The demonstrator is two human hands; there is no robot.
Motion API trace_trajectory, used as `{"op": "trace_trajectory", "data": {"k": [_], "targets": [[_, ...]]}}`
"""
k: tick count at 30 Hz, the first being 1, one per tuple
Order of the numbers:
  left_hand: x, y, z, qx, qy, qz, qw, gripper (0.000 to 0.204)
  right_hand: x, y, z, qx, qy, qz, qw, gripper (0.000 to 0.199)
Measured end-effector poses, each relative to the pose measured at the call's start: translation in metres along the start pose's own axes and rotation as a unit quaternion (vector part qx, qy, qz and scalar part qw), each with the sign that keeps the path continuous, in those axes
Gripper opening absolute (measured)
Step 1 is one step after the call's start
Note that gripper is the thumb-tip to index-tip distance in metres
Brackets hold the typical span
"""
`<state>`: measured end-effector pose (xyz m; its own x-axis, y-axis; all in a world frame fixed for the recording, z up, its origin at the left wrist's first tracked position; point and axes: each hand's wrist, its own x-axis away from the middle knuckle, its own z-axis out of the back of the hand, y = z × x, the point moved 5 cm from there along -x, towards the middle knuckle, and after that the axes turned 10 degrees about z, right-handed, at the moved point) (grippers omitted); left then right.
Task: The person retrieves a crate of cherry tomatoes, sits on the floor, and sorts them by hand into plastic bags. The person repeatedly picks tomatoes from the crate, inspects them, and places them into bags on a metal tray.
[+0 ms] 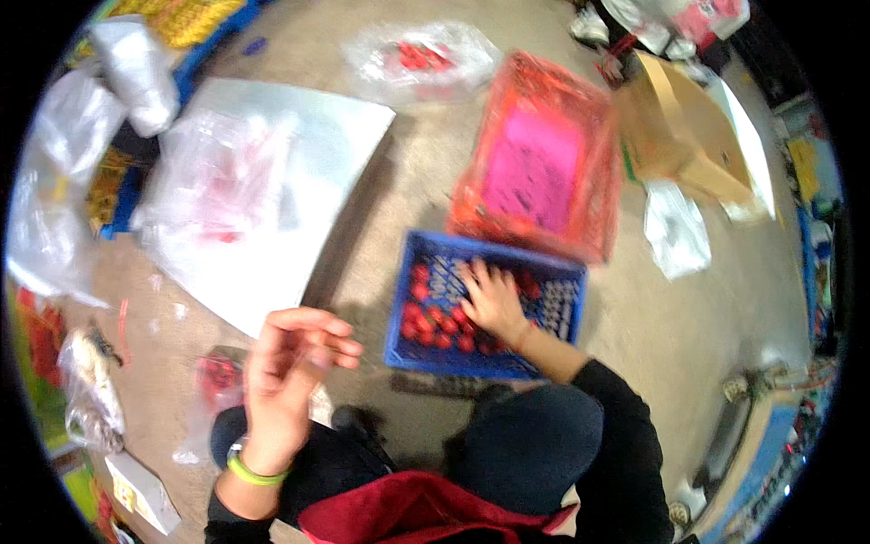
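A blue plastic crate (pixel 396 313) stands on the floor in front of my knees. Small round dark-red fruits (pixel 439 326) lie in it, mostly toward its left and near sides, and the slotted bottom shows between them. My right hand (pixel 494 304) reaches into the crate, fingers spread low over the fruits and the bottom; I see nothing gripped. Left of the crate, my left hand (pixel 294 367) is raised in the air with loosely bent fingers. Nothing shows in it, and it is slightly blurred. A yellow-green band (pixel 256 471) circles that wrist.
Beyond the blue crate is a red crate (pixel 471 195) with a pink sheet (pixel 535 168) inside. A pale box (pixel 340 136) with clear plastic bags (pixel 217 181) on top stands left. A bag of red fruits (pixel 421 59) lies ahead, a cardboard box (pixel 680 127) right.
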<state>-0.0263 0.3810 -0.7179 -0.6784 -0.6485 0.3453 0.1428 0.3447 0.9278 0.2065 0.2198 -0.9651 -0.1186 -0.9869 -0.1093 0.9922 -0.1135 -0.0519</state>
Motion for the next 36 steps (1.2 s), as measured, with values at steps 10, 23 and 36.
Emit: {"op": "trace_trajectory", "data": {"k": [10,23,36], "targets": [[0.069,0.054,-0.018,0.058,-0.217,-0.019,0.974,0.03,0.058,-0.075,0.137,0.038,0.123,0.092,0.987,0.037],[0.087,0.055,-0.042,0.144,-0.137,0.029,0.98,0.019,0.143,-0.035,0.074,-0.037,-0.073,0.095,0.992,0.058],[0.117,0.061,-0.039,0.078,-0.144,-0.021,0.986,0.019,0.195,-0.013,-0.017,0.11,-0.051,0.101,0.987,0.064]]}}
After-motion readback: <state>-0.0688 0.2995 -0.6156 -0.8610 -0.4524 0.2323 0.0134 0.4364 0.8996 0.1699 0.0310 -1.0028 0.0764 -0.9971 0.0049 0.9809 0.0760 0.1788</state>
